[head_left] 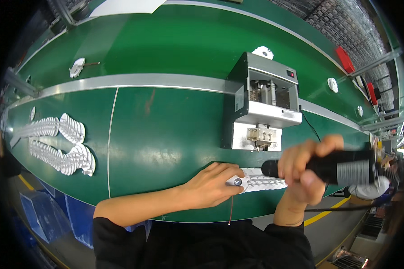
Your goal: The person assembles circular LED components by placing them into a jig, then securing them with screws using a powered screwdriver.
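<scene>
Belt (pixel 166 134) surface, green and bare, runs wide between the metal rail (pixel 134 80) and the near edge, with open room left of the hands out to the fanned white pieces (pixel 63 148) by the left rim. The grey machine (pixel 265 105) stands just beyond the hands, straddling the rail, so room narrows there.

The stack (pixel 260 182) of white pieces lies on the belt close to the near edge, ridged like overlapping discs, with a round grey end under the left fingers. Its long axis runs left to right, along the edge.

The left hand (pixel 213 186) lies on the stack's left end, fingers curled and pressed down on it; a thin red thread (pixel 231 210) hangs below the hand. The right hand (pixel 303 172) is wrapped tight around a black tool (pixel 332 167), blurred, held level above the stack's right end, nose pointing left and the cable (pixel 336 208) trailing right.
</scene>
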The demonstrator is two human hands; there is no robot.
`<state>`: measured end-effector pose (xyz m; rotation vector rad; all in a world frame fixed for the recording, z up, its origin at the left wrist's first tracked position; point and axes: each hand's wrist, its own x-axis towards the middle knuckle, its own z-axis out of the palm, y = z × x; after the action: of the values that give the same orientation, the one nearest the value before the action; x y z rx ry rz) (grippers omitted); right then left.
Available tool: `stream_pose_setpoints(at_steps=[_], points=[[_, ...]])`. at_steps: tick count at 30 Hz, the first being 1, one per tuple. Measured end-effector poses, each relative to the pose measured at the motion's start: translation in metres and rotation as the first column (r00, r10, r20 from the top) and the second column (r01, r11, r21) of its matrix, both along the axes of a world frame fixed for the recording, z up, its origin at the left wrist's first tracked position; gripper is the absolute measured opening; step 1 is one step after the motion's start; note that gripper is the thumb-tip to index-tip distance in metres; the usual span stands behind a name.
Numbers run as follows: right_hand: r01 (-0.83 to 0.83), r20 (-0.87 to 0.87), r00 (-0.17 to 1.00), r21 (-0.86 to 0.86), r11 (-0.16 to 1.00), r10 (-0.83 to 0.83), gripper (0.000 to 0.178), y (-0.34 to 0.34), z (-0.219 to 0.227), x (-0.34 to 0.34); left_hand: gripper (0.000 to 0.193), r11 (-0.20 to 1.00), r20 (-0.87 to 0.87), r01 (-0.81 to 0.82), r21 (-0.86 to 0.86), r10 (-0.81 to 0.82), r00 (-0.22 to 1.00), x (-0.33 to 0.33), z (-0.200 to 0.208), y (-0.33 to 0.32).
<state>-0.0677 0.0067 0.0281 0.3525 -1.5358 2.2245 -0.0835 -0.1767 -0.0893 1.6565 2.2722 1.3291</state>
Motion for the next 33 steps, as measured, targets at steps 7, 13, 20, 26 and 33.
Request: stream_pose_setpoints(at_steps=[7, 13, 20, 26, 33], points=[[-0.064, -0.013, 0.998, 0.003, 0.998, 0.064, 0.040, 0.000, -0.012, 0.032, 0.013, 0.998, 0.062, -0.010, 0.054, 0.007, 0.998, -0.002, 0.002, 0.004], [-0.083, 0.018, 0.996, 0.033, 0.996, 0.083, 0.040, 0.000, -0.020, 0.034, 0.021, 1.000, 0.114, 0.007, 0.016, -0.009, 0.993, -0.002, 0.006, 0.002], [-0.212, -0.102, 0.964, 0.261, 0.942, 0.245, 0.040, 0.000, -0.018, 0.032, 0.028, 1.000, 0.069, -0.007, 0.018, 0.006, 0.998, 0.000, 0.005, 0.001], [-0.212, -0.110, 0.963, 0.250, 0.945, 0.246, 0.037, -0.004, -0.023, 0.031, 0.033, 0.999, 0.060, -0.013, 0.052, 0.010, 0.998, 0.001, 0.007, -0.001], [-0.300, -0.220, 0.932, -0.019, 0.954, 0.289, 0.043, 0.018, -0.002, 0.027, 0.030, 0.996, 0.116, -0.018, 0.088, 0.008, 0.993, 0.003, 0.007, -0.001]])
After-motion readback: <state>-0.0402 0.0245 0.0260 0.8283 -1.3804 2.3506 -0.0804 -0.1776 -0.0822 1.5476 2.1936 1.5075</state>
